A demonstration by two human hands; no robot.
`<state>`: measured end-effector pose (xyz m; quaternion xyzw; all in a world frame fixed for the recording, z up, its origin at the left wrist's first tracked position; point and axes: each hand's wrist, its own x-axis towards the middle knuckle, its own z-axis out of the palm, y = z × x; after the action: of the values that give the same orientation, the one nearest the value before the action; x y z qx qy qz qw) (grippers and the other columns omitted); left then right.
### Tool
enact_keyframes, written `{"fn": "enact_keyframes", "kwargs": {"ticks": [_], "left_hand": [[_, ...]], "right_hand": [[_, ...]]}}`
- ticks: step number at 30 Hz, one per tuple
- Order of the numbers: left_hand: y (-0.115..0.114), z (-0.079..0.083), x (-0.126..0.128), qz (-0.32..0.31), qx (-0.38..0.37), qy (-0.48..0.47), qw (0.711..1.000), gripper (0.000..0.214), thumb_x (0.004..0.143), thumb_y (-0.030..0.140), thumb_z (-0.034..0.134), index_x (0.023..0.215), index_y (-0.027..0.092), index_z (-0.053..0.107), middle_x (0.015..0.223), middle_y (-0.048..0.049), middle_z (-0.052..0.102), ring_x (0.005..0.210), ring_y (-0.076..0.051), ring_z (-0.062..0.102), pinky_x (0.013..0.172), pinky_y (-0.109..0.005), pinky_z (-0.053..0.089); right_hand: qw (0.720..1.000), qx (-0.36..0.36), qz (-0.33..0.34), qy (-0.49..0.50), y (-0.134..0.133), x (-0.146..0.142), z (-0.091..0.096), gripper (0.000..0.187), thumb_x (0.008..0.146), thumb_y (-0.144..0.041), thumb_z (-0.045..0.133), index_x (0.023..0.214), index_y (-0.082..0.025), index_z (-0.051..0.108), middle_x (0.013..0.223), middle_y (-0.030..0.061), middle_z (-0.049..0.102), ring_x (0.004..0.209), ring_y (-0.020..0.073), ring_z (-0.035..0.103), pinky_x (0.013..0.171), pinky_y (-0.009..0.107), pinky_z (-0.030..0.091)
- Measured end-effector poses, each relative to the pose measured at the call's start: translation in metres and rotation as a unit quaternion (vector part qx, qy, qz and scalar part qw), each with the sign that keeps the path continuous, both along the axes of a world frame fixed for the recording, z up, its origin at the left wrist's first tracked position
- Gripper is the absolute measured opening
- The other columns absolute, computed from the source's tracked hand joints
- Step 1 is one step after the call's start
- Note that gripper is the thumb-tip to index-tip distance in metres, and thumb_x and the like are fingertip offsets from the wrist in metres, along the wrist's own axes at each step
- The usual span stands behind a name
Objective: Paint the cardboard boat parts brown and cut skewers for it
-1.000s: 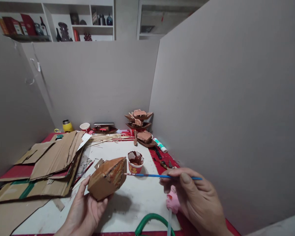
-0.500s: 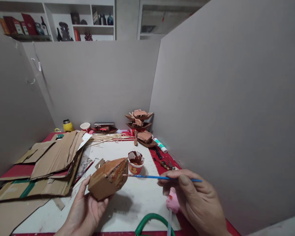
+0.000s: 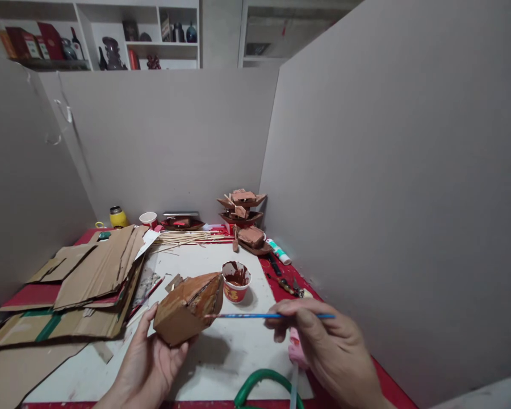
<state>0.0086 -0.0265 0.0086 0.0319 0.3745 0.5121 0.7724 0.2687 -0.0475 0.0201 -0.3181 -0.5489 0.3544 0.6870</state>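
My left hand (image 3: 155,355) is closed around the underside of a small cardboard boat (image 3: 183,312), its pointed end facing right. Brown paint covers parts of the boat; the lower side is bare cardboard. Between the thumb and fingers of my right hand (image 3: 326,343) is a thin blue paintbrush (image 3: 251,316), held level. Its brown-stained tip lies against the boat's side near the pointed end. Just behind stands a red and white paper cup (image 3: 235,291) with brown paint inside and smeared over its inner wall.
Stacked cardboard sheets (image 3: 89,272) cover the left side. Thin wooden sticks (image 3: 187,237) lie at the back, beside finished-looking brown model boats (image 3: 242,213). Pliers (image 3: 296,288) and a pink object (image 3: 297,349) lie to the right. A green tube (image 3: 264,375) curves at the front. Grey partitions (image 3: 366,170) enclose the table.
My right hand has moved left and slightly down, carrying the brush tip farther across the boat's side. My left hand and the boat have barely moved.
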Motion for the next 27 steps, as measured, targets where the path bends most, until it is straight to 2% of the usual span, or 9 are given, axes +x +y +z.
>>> {"fn": "enact_keyframes", "kwargs": {"ticks": [3,5,8,12,14,20,27], "left_hand": [[0.000,0.000,0.000,0.000,-0.006,-0.004,1.000,0.056,0.100,0.033,0.050,0.149,0.007,0.040,0.089,-0.0196,0.080,0.064,-0.029,0.078,0.052,-0.032,0.064],[0.000,-0.001,0.000,-0.003,-0.003,-0.008,1.000,0.056,0.100,0.032,0.051,0.149,0.008,0.040,0.089,-0.0195,0.080,0.065,-0.029,0.078,0.052,-0.032,0.064],[0.000,-0.002,0.000,-0.005,0.002,-0.010,1.000,0.057,0.100,0.032,0.052,0.150,0.008,0.040,0.091,-0.0197,0.080,0.067,-0.029,0.079,0.054,-0.032,0.065],[0.001,-0.002,-0.002,-0.007,0.001,-0.008,1.000,0.055,0.101,0.034,0.050,0.149,0.008,0.041,0.093,-0.0204,0.080,0.068,-0.029,0.079,0.054,-0.031,0.065],[0.001,-0.002,-0.002,-0.013,0.000,-0.012,1.000,0.055,0.101,0.035,0.049,0.148,0.008,0.041,0.094,-0.0210,0.080,0.069,-0.029,0.079,0.054,-0.031,0.065],[0.000,-0.002,-0.002,-0.019,-0.004,-0.018,1.000,0.055,0.102,0.035,0.047,0.149,0.008,0.039,0.089,-0.0200,0.080,0.066,-0.030,0.079,0.053,-0.032,0.065],[0.001,-0.004,-0.002,-0.014,0.008,-0.018,1.000,0.055,0.100,0.033,0.051,0.148,0.010,0.040,0.094,-0.0200,0.080,0.070,-0.030,0.079,0.055,-0.032,0.065]], "right_hand": [[0.998,-0.007,-0.041,0.043,0.003,0.010,-0.005,0.019,0.095,-0.040,0.068,0.092,-0.026,0.081,0.077,0.0065,0.080,0.057,0.0181,0.071,0.044,0.024,0.054],[0.998,-0.012,-0.043,0.043,0.006,0.012,-0.005,0.018,0.096,-0.039,0.067,0.093,-0.027,0.080,0.077,0.0055,0.080,0.058,0.0174,0.071,0.044,0.023,0.054],[1.000,-0.013,-0.022,-0.002,0.007,0.008,-0.001,0.020,0.095,-0.040,0.068,0.090,-0.025,0.081,0.074,0.0053,0.080,0.058,0.0163,0.071,0.055,0.024,0.060],[0.998,-0.016,0.025,-0.050,0.004,0.002,0.002,0.023,0.093,-0.040,0.071,0.084,-0.023,0.082,0.070,0.0056,0.079,0.057,0.0153,0.072,0.054,0.022,0.060],[0.998,-0.011,0.040,-0.038,0.003,0.003,0.000,0.021,0.093,-0.040,0.070,0.087,-0.024,0.082,0.073,0.0050,0.080,0.059,0.0150,0.073,0.056,0.021,0.060],[0.999,-0.008,0.018,0.050,0.008,0.011,-0.007,0.017,0.095,-0.038,0.068,0.096,-0.027,0.081,0.079,0.0048,0.081,0.062,0.0154,0.073,0.057,0.023,0.060],[0.999,0.022,0.022,-0.041,0.001,-0.006,0.003,0.016,0.094,-0.036,0.069,0.093,-0.028,0.083,0.078,0.0047,0.081,0.060,0.0146,0.073,0.057,0.022,0.062]]}}
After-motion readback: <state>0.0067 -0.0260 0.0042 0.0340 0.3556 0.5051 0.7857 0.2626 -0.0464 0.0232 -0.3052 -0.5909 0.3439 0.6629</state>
